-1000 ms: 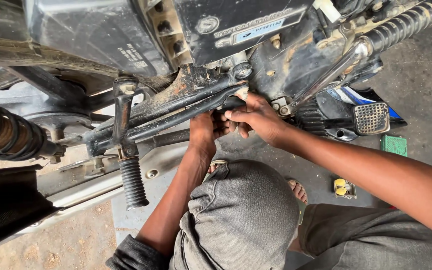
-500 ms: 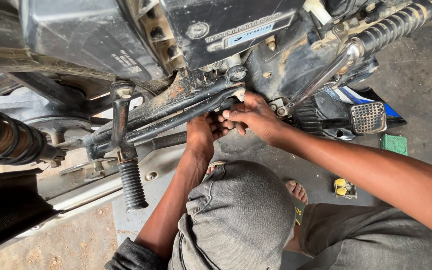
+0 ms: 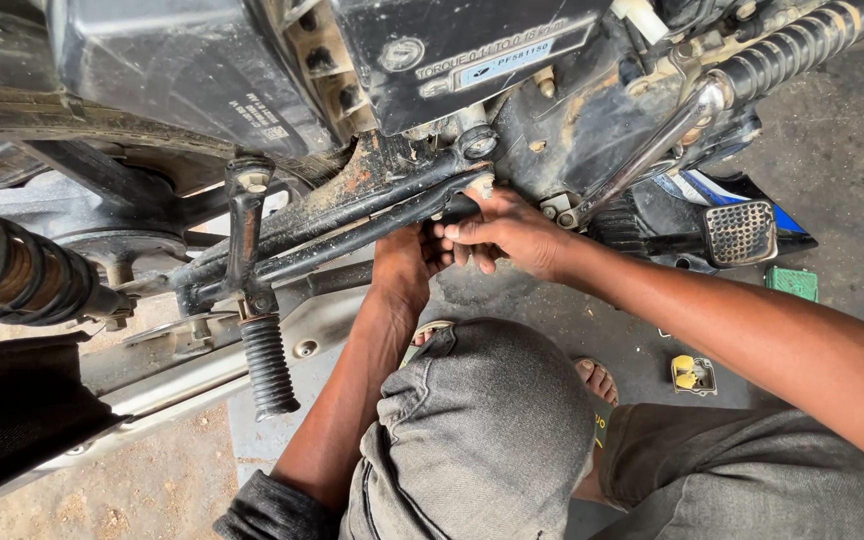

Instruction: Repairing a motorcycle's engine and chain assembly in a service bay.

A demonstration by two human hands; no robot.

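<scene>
I look down at the underside of a motorcycle. A dirty black frame bar (image 3: 352, 235) runs from lower left to upper right. My right hand (image 3: 502, 228) has its fingers curled around the bar's right end, close to a small bolt on the engine case (image 3: 472, 60). My left hand (image 3: 400, 268) reaches up from below and presses against the same bar just left of the right hand; its fingers are hidden behind the bar. Nothing loose shows in either hand. My knee in grey trousers (image 3: 492, 430) is below both arms.
A ribbed black footpeg (image 3: 268, 365) hangs down at left, beside a coiled shock spring (image 3: 12, 275). A kick lever (image 3: 652, 150) and a square brake pedal (image 3: 740, 232) lie at right. On the concrete floor sit a small yellow part (image 3: 690, 372) and a green box (image 3: 792, 283).
The view has shifted slightly. Both hands stay at the right end of the frame bar, with the right fingers adjusting a little.
</scene>
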